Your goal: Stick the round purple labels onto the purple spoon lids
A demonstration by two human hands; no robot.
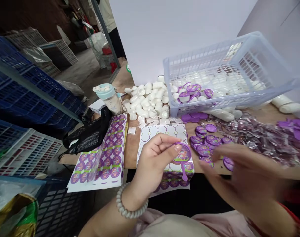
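Observation:
My left hand (pixel 153 161) pinches a small purple lid (pixel 182 154) with a round sticker on it, thumb and fingers closed on its rim, above a half-used sticker sheet (pixel 162 131). My right hand (pixel 241 174) is smeared by motion just right of the lid, over a cluster of stickered purple lids (pixel 205 141) on the table; its fingers look spread but I cannot make out whether they hold anything. A full sheet of purple round stickers (pixel 105 154) lies to the left.
A pale blue basket (pixel 229 95) holds white caps and a few purple lids. White caps (pixel 146 98) are piled behind the sheets, near a jar with a teal lid (pixel 110 98). Clear wrapped sachets (pixel 258 135) lie right. Blue crates (pixel 21 89) stand left. A person stands far back.

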